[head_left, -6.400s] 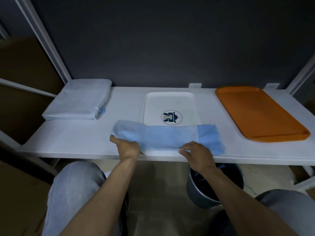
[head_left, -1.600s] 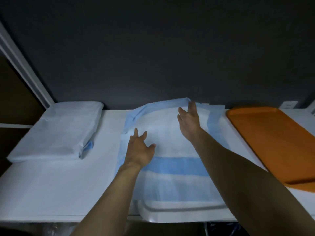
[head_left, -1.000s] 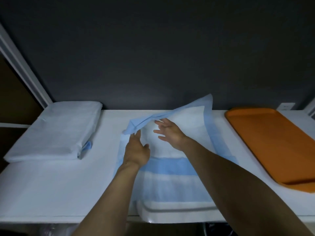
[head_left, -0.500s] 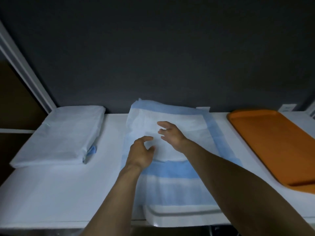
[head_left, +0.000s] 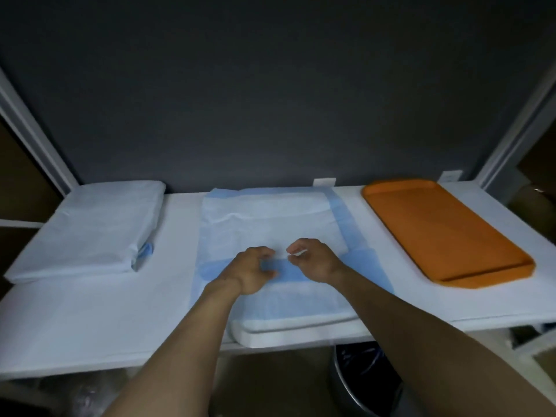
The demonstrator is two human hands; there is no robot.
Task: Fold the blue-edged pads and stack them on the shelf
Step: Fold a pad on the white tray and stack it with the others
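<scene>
the white tray [head_left: 270, 334] sits at the shelf's [head_left: 90, 320] front edge, the blue-edged pad [head_left: 270, 224] spread over it. on the pad's middle, the left hand [head_left: 251, 273] and right hand [head_left: 314, 261] curl loosely; whether they pinch it, cannot tell. left of the tray lies the folded stack [head_left: 90, 227], right the orange tray [head_left: 442, 230].

No readable text, label, brand, number or sign shows on anything here.

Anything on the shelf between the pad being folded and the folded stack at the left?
Nothing visible. Bare shelf separates the pad from the stack. Both hands are on the pad; the orange tray sits on the opposite side.
</scene>
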